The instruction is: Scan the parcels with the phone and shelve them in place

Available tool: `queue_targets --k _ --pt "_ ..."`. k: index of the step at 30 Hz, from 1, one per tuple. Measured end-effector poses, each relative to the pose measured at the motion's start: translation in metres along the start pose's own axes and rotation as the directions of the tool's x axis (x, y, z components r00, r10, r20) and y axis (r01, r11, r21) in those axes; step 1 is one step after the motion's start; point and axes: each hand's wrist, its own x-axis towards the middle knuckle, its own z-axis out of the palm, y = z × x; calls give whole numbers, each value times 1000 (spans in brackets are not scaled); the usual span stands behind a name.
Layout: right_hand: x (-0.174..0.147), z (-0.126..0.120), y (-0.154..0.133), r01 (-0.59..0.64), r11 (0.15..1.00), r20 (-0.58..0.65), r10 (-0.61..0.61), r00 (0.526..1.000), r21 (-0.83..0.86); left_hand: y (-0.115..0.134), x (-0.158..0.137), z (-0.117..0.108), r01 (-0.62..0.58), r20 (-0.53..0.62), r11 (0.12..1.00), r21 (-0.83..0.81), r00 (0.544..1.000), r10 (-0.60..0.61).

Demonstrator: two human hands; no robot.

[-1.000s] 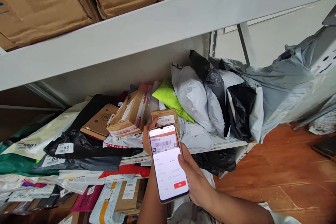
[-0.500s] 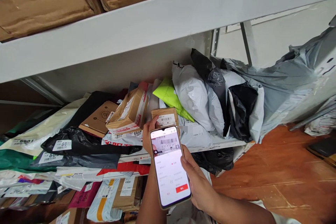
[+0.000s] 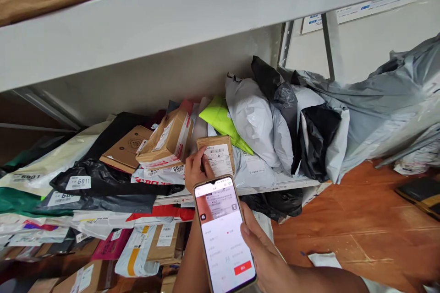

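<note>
My right hand (image 3: 263, 247) grips a smartphone (image 3: 225, 238), its lit screen facing me. A camera picture of a label fills the screen's top, with a red button near the bottom. Beyond the phone, my left hand (image 3: 197, 170) has its fingers on the left edge of a small cardboard parcel (image 3: 225, 144) with a white barcode label. The phone hides part of my left hand and wrist. Beside this parcel lie a taped cardboard box (image 3: 175, 135) on the left and a lime-green mailer bag (image 3: 220, 116) behind it.
Grey and white poly mailers (image 3: 252, 114) stand on the right of the shelf; black bags with number labels (image 3: 79, 182) lie on the left. A white shelf beam (image 3: 192, 23) crosses above. More parcels (image 3: 167, 240) sit below, beside a reddish-brown floor (image 3: 337, 219).
The phone has shifted down and slightly right in view, uncovering more of the parcel's label. Its camera picture shows a different part of a label. My left hand stays at the parcel.
</note>
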Motion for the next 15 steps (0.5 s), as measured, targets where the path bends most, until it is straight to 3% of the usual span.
queue_targets --k 9,15 --pt "-2 -5 3 -17 1000 -23 17 1000 2 -2 -1 -1 35 -7 999 -10 999 -35" --pt "0 -7 5 11 999 -36 -10 999 41 -10 0 -14 0 256 999 -40 967 10"
